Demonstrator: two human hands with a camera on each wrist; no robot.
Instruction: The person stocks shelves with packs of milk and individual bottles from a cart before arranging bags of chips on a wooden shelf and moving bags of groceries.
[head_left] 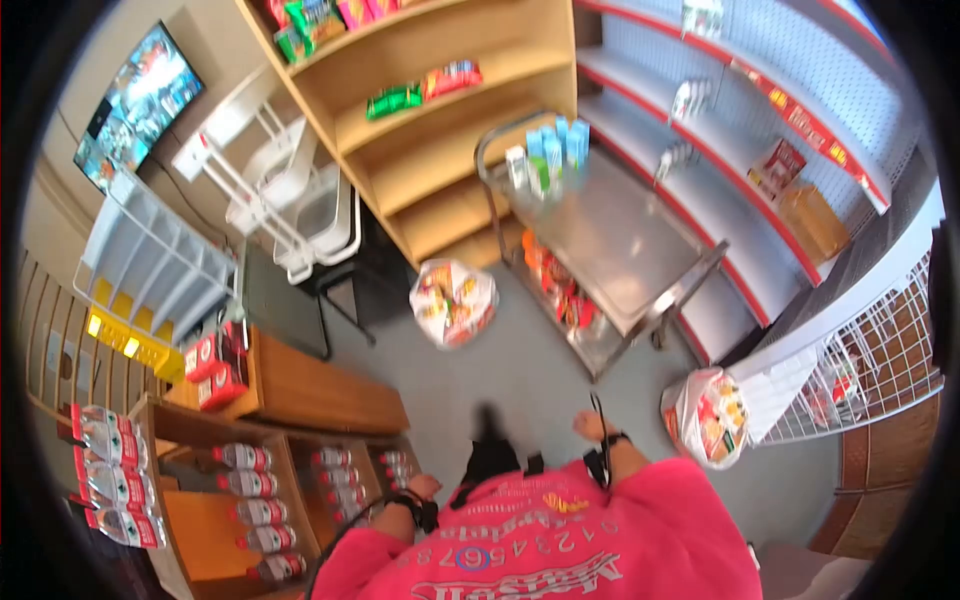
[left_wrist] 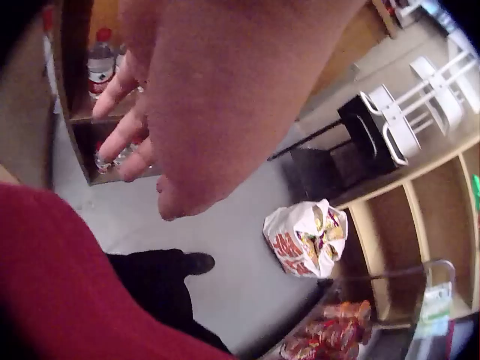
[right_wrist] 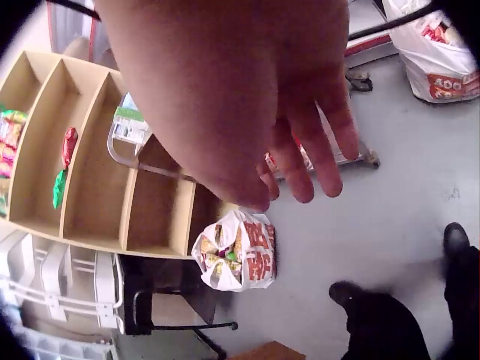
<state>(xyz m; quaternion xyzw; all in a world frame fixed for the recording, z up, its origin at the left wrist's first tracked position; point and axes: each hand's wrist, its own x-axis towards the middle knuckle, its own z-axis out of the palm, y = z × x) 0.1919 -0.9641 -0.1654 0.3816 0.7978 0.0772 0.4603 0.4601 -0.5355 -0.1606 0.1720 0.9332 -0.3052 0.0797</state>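
Well, neither hand holds anything: the left hand (left_wrist: pixel 133 131) hangs with its fingers loosely spread, and the right hand (right_wrist: pixel 304 142) has its fingers apart too, straight or nearly so. Both are well above the grey floor (head_left: pixel 440 385).

The white bag (head_left: pixel 452 303) stands on that floor, ahead of the person, at the foot of the wooden shelf (head_left: pixel 430 150). It is plump, creased plastic with large red-orange lettering (too blurred to read), and its gathered mouth shows packets in yellow, with touches of purple and green. The second bag (head_left: pixel 705 418), similar and just as full, stands to the right, next to the white wire rack (head_left: pixel 860 370); it is the nearer one to the right hand.

As for edges, the metal cart (head_left: pixel 620 240) stands to the right of the white bag, near it, with red packets (head_left: pixel 560 285) on its lower tier. A black chair frame (head_left: pixel 345 305) is on the left. Floor runs open between the white bag and the person's dark shoe (head_left: pixel 487 420) — a fair strip of room — and more lies between the cart and the second bag.

The white bag is upright, mouth upward, its lettered side toward the person — rounded from above, with no clear long axis.
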